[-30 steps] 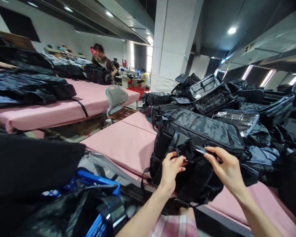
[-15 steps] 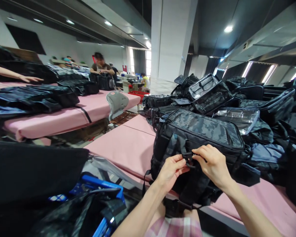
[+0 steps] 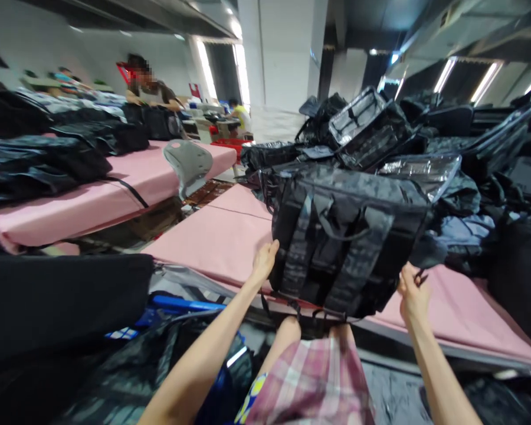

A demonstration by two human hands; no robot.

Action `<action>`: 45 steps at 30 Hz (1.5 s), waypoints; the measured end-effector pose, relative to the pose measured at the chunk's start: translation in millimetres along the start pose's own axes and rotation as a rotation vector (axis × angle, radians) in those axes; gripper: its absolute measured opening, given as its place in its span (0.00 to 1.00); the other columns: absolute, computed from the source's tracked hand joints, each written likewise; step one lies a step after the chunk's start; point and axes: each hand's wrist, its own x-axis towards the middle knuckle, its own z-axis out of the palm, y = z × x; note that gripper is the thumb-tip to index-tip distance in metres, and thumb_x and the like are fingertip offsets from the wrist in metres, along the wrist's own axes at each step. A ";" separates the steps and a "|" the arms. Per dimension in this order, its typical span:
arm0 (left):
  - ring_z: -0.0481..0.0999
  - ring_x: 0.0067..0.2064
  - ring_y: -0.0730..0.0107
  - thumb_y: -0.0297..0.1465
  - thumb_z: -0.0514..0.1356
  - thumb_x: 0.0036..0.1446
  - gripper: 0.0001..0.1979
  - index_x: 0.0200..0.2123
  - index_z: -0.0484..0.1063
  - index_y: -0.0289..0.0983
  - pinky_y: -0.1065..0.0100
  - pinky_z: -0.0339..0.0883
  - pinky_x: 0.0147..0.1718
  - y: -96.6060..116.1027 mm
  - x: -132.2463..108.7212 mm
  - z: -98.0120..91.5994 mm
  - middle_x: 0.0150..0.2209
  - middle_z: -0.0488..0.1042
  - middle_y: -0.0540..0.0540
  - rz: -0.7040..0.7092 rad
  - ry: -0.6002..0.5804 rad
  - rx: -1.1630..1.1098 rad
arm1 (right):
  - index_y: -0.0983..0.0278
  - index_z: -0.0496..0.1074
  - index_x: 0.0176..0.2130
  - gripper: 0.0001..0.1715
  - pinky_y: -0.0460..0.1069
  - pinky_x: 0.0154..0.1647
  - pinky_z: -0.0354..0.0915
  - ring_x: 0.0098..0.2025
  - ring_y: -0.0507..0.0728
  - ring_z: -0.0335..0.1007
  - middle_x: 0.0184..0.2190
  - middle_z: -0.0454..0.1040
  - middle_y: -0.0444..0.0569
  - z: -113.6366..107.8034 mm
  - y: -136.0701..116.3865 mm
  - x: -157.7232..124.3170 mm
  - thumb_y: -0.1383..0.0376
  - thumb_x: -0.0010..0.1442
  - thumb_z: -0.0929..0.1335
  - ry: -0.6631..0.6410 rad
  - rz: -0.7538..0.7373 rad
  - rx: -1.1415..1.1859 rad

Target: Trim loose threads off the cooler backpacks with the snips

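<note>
A black and grey camouflage bag [image 3: 336,248] with two wide straps and a top handle stands at the front edge of the pink table [image 3: 216,230], its strapped side towards me. My left hand [image 3: 265,260] is closed on the bag's left side. At the bag's lower right side is my right hand [image 3: 413,289], fingers closed, with a small dark item between them that I cannot make out clearly; the fingertips touch the bag's edge.
Camouflage bags, some open with silver lining [image 3: 358,118], are heaped behind and to the right. Left is another pink table [image 3: 128,183] with dark bags, a grey chair [image 3: 188,162] and a person [image 3: 153,91]. A blue crate [image 3: 181,304] sits low at left.
Both hands have left the strap at the bag's middle and moved apart to its two sides. The bag has tipped up, so its strapped side now shows more fully. The view has shifted.
</note>
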 end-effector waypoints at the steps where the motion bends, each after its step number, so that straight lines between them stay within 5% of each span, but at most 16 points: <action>1: 0.71 0.33 0.59 0.46 0.45 0.57 0.23 0.22 0.65 0.36 0.65 0.60 0.31 9.5 3.1 -3.6 0.21 0.68 0.45 -0.005 0.002 0.050 | 0.67 0.72 0.40 0.25 0.42 0.15 0.44 0.15 0.44 0.43 0.16 0.57 0.36 6.8 -12.4 8.5 0.53 0.46 0.71 0.018 -0.014 0.016; 4: 0.72 0.35 0.54 0.49 0.38 0.58 0.29 0.23 0.67 0.35 0.63 0.58 0.32 38.0 17.8 -18.0 0.25 0.71 0.38 0.007 0.068 0.271 | 0.65 0.72 0.45 0.27 0.44 0.19 0.55 0.18 0.45 0.54 0.26 0.70 0.42 24.5 -47.3 49.3 0.55 0.46 0.71 0.075 -0.137 -0.093; 6: 0.72 0.35 0.53 0.49 0.35 0.59 0.33 0.25 0.70 0.34 0.62 0.58 0.32 49.8 25.6 -20.7 0.27 0.73 0.36 0.027 0.073 0.384 | 0.65 0.72 0.45 0.27 0.48 0.32 0.64 0.29 0.51 0.67 0.35 0.74 0.47 33.0 -51.7 77.2 0.56 0.46 0.70 0.081 -0.259 -0.235; 9: 0.73 0.35 0.55 0.49 0.37 0.59 0.32 0.30 0.72 0.32 0.63 0.59 0.32 51.4 28.6 -4.0 0.30 0.74 0.36 0.033 -0.022 0.456 | 0.68 0.73 0.45 0.26 0.52 0.45 0.63 0.41 0.58 0.70 0.40 0.75 0.52 41.3 -21.3 105.1 0.56 0.49 0.69 -0.050 -0.232 -0.499; 13: 0.72 0.41 0.51 0.47 0.41 0.60 0.30 0.36 0.71 0.28 0.60 0.59 0.36 40.9 29.0 35.8 0.37 0.74 0.29 0.032 -0.071 0.517 | 0.73 0.72 0.45 0.26 0.53 0.46 0.62 0.45 0.61 0.70 0.42 0.74 0.59 41.9 41.5 119.2 0.57 0.53 0.65 -0.124 -0.088 -0.648; 17: 0.72 0.43 0.47 0.47 0.40 0.60 0.30 0.35 0.71 0.27 0.57 0.59 0.38 34.9 40.6 53.1 0.38 0.73 0.27 0.035 -0.060 0.569 | 0.70 0.72 0.46 0.26 0.53 0.48 0.61 0.46 0.61 0.69 0.44 0.74 0.58 38.0 68.5 126.2 0.55 0.54 0.64 -0.124 -0.072 -0.675; 21: 0.72 0.42 0.50 0.45 0.43 0.60 0.28 0.35 0.72 0.28 0.58 0.61 0.39 30.7 48.0 41.3 0.37 0.74 0.30 0.105 -0.133 0.522 | 0.70 0.73 0.44 0.25 0.54 0.46 0.62 0.44 0.61 0.70 0.41 0.75 0.57 35.6 63.0 130.4 0.55 0.53 0.65 -0.127 -0.069 -0.668; 24: 0.72 0.43 0.59 0.40 0.48 0.58 0.22 0.44 0.69 0.28 0.64 0.62 0.42 26.9 33.9 14.8 0.44 0.72 0.33 0.201 -0.091 0.415 | 0.70 0.74 0.41 0.23 0.53 0.44 0.63 0.41 0.59 0.70 0.38 0.76 0.55 24.6 43.2 125.1 0.56 0.52 0.66 -0.084 -0.103 -0.581; 27: 0.71 0.43 0.67 0.37 0.51 0.57 0.19 0.48 0.68 0.34 0.68 0.63 0.43 19.0 -13.3 -20.8 0.47 0.71 0.41 0.322 0.096 0.254 | 0.69 0.73 0.41 0.21 0.51 0.40 0.65 0.38 0.56 0.71 0.36 0.75 0.52 -1.6 12.4 90.5 0.56 0.54 0.65 -0.022 -0.177 -0.424; 30: 0.72 0.39 0.67 0.37 0.52 0.57 0.14 0.38 0.73 0.37 0.68 0.63 0.42 4.9 -85.8 -40.7 0.37 0.75 0.46 0.324 0.198 0.179 | 0.65 0.74 0.38 0.18 0.50 0.33 0.66 0.32 0.54 0.71 0.31 0.75 0.48 -30.6 -14.5 9.5 0.56 0.54 0.65 -0.054 -0.120 -0.364; 33: 0.73 0.37 0.65 0.35 0.57 0.52 0.08 0.32 0.74 0.39 0.67 0.63 0.43 -10.6 -147.6 -26.0 0.34 0.76 0.46 0.267 -0.055 0.073 | 0.64 0.75 0.29 0.12 0.49 0.29 0.66 0.26 0.53 0.69 0.26 0.74 0.47 -34.5 -21.1 -92.9 0.59 0.50 0.67 -0.313 0.083 -0.270; 34: 0.73 0.39 0.64 0.34 0.59 0.51 0.07 0.32 0.74 0.40 0.67 0.62 0.45 -14.6 -160.5 -14.9 0.35 0.75 0.45 0.248 -0.091 0.022 | 0.64 0.75 0.29 0.10 0.50 0.28 0.66 0.25 0.53 0.68 0.25 0.74 0.47 -27.5 -18.0 -122.1 0.60 0.48 0.68 -0.444 0.189 -0.230; 36: 0.71 0.42 0.61 0.33 0.62 0.48 0.07 0.32 0.74 0.40 0.65 0.61 0.47 -19.6 -174.7 10.7 0.37 0.74 0.43 0.190 -0.097 -0.078 | 0.64 0.74 0.36 0.14 0.50 0.29 0.65 0.24 0.53 0.66 0.20 0.71 0.44 -4.3 -6.4 -162.6 0.59 0.50 0.67 -0.475 0.399 -0.157; 41: 0.68 0.48 0.55 0.31 0.65 0.42 0.19 0.40 0.66 0.39 0.59 0.59 0.49 -16.1 -173.6 59.0 0.42 0.69 0.42 -0.004 -0.028 -0.123 | 0.64 0.64 0.20 0.18 0.44 0.21 0.56 0.20 0.48 0.55 0.16 0.61 0.39 48.9 23.4 -168.3 0.55 0.46 0.70 -0.265 0.561 0.073; 45: 0.69 0.47 0.56 0.29 0.66 0.40 0.19 0.37 0.64 0.39 0.60 0.59 0.47 -8.1 -168.3 68.1 0.40 0.69 0.43 -0.135 -0.006 -0.194 | 0.64 0.61 0.20 0.22 0.43 0.16 0.47 0.17 0.45 0.45 0.14 0.55 0.36 50.3 28.9 -156.0 0.52 0.42 0.72 -0.256 0.603 0.152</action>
